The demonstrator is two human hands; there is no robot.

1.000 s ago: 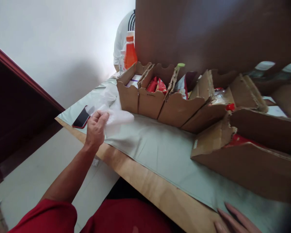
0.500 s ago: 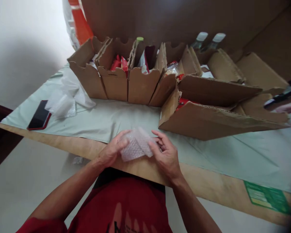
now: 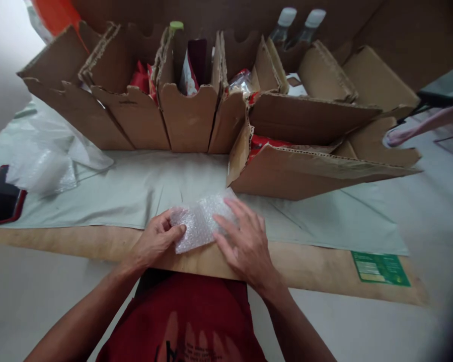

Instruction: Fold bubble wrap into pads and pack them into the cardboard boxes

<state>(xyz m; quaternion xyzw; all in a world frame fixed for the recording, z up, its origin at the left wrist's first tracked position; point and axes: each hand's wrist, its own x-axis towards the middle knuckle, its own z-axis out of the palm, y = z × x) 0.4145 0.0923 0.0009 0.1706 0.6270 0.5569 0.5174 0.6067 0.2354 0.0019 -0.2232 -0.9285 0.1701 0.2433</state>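
A small piece of bubble wrap (image 3: 198,221) lies at the near edge of the table, partly on the pale green cloth (image 3: 143,188). My left hand (image 3: 154,241) pinches its left edge with curled fingers. My right hand (image 3: 245,241) lies flat on its right side, fingers stretched and pressing it down. Both hands sit just in front of my red shirt.
A row of open cardboard boxes (image 3: 184,115) with packets and bottles stands behind, one long box (image 3: 309,166) lying nearest. More bubble wrap and plastic (image 3: 45,168) and a dark phone (image 3: 2,196) lie at the left. A green label (image 3: 379,268) sits on the wooden table edge.
My left hand came from the plastic pile at the left with a piece of bubble wrap. Both hands have since lowered it onto the table, and my right hand has flattened on it.
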